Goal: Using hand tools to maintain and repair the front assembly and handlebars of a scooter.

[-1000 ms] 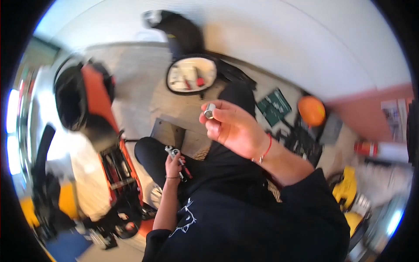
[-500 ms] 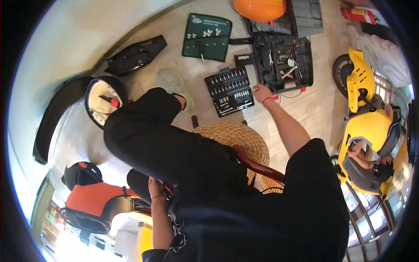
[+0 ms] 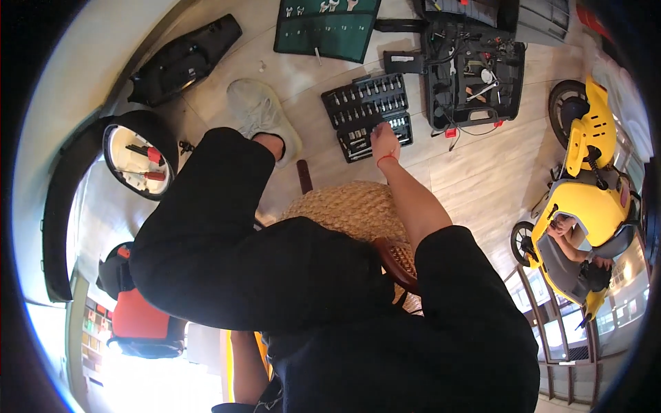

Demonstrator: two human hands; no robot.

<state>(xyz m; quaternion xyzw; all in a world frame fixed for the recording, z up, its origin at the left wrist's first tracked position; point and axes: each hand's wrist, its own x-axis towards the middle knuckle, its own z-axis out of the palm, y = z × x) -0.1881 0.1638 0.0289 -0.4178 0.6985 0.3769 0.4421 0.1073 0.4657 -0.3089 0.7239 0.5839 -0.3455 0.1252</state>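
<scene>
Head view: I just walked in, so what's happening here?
A person in black sits on a woven stool and reaches the right hand down to an open socket set case on the wooden floor. A green wrench roll and a black tool case lie beyond. The left hand is hidden.

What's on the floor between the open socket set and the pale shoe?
In the head view, only bare wood floor lies between the socket set and the shoe.

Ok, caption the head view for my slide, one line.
Seated on a woven stool, a person reaches the right hand into an open black socket set on the floor beside a yellow scooter.
</scene>
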